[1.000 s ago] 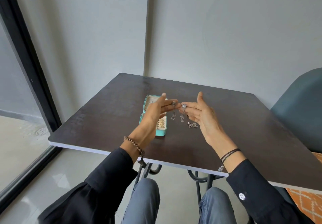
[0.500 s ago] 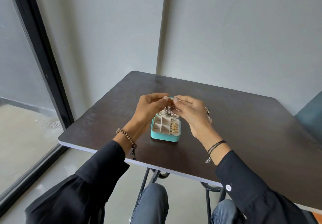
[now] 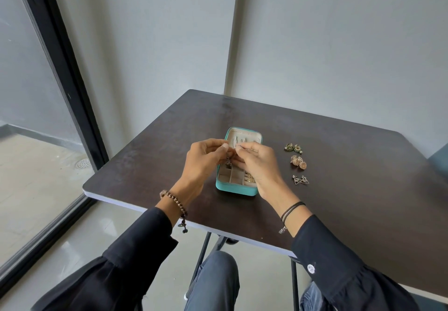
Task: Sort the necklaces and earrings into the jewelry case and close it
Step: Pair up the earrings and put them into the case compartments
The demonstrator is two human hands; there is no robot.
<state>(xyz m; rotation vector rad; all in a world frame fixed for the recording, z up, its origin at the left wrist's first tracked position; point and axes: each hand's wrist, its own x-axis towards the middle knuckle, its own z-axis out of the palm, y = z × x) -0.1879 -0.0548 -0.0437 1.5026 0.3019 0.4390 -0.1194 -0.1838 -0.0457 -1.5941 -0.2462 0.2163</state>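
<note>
Jewelry case [image 3: 236, 189]: I can read no text or brand on it.
Table [image 3: 339, 189]: I see no label or number.

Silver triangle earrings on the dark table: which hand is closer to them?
Right. The right hand hovers over the open teal jewelry case, just left of the silver triangle earrings. The left hand is beyond it, across the case; both pinch a small dangling earring.

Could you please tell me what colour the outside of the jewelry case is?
The jewelry case is turquoise outside, seen best in the head view.
</note>
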